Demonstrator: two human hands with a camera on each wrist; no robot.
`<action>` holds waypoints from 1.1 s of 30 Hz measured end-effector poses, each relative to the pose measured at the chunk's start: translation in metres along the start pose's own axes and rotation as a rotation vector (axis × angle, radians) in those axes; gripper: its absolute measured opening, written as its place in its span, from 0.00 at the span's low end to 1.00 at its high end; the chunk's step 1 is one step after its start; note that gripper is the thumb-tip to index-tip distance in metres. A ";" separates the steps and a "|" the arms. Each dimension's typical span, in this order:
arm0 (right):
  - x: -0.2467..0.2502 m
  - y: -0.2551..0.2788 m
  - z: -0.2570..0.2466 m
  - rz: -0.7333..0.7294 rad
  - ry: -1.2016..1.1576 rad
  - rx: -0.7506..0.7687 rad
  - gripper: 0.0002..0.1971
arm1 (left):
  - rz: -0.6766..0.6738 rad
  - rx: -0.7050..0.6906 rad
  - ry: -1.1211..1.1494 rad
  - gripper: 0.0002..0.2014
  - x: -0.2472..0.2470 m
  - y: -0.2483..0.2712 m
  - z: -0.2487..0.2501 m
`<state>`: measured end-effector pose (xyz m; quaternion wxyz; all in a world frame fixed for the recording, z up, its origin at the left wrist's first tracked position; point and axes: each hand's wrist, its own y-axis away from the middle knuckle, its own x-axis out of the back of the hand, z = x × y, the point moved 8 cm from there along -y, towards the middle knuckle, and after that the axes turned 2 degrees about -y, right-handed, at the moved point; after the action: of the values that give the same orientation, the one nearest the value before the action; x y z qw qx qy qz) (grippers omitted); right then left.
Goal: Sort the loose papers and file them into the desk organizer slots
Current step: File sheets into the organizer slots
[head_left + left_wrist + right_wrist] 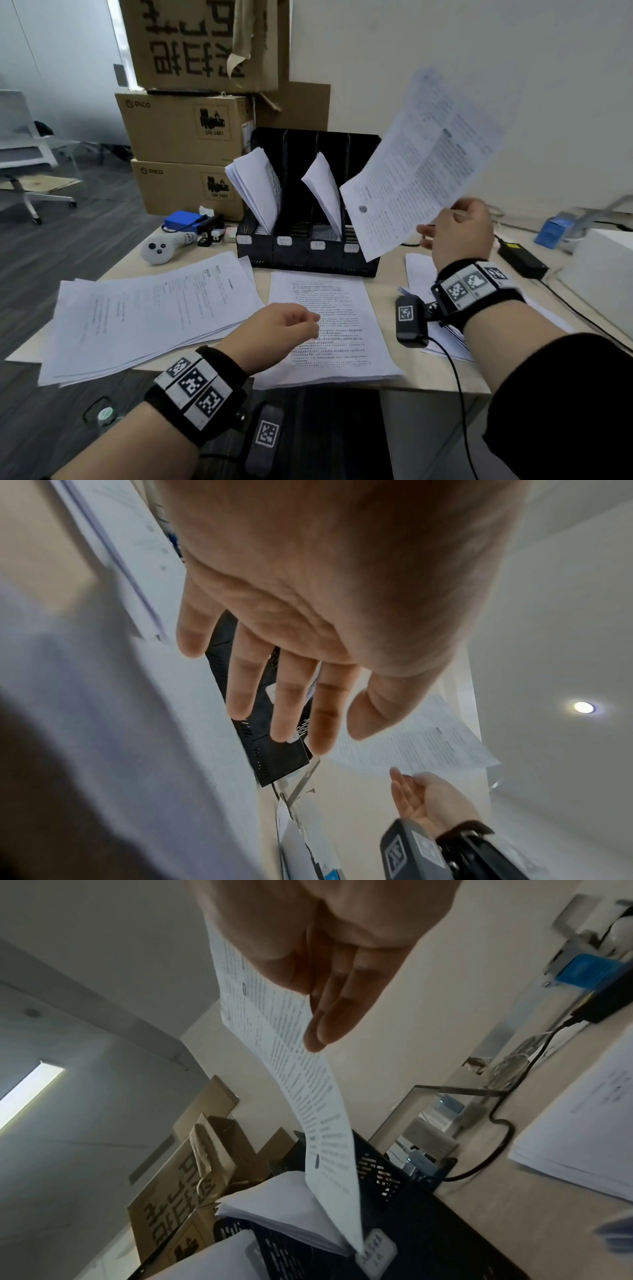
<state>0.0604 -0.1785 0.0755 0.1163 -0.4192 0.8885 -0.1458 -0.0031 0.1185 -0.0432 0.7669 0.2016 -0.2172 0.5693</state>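
A black desk organizer [308,253] with several slots stands at the back of the desk. White papers lean in its first slot [257,185] and its third slot [323,192]. My right hand [435,233] pinches a printed sheet [421,164] by its lower edge, raised and tilted just right of the organizer. In the right wrist view the sheet [308,1096] hangs from my right hand [308,1015] down toward the organizer [383,1175]. My left hand [301,325] hovers with relaxed fingers, holding nothing, over the middle paper stack [329,342]. In the left wrist view, my left hand [329,723] is spread before the organizer [274,761].
A fanned paper pile [147,308] lies at the left and another stack [418,270] under my right wrist. Cardboard boxes [191,130] rise behind the organizer. A white controller [164,246], blue box [185,221], power adapter [522,257] and white box [603,267] ring the desk.
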 end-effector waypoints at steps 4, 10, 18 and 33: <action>-0.034 -0.010 -0.006 -0.045 0.129 0.023 0.08 | 0.048 -0.038 -0.001 0.10 0.015 -0.018 0.023; -0.078 -0.017 -0.015 -0.137 0.239 0.083 0.07 | 0.121 -0.111 0.010 0.20 0.045 -0.068 0.060; -0.129 -0.033 -0.022 -0.231 0.343 0.184 0.08 | 0.277 -0.097 0.101 0.16 0.078 -0.121 0.072; -0.178 -0.045 0.009 -0.420 0.675 0.318 0.14 | 0.226 -0.138 0.061 0.35 0.075 -0.184 0.077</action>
<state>0.2059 -0.0686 0.0979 -0.1497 -0.4966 0.7387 -0.4305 0.1853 0.0851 0.0513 0.7161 0.1052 -0.2540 0.6415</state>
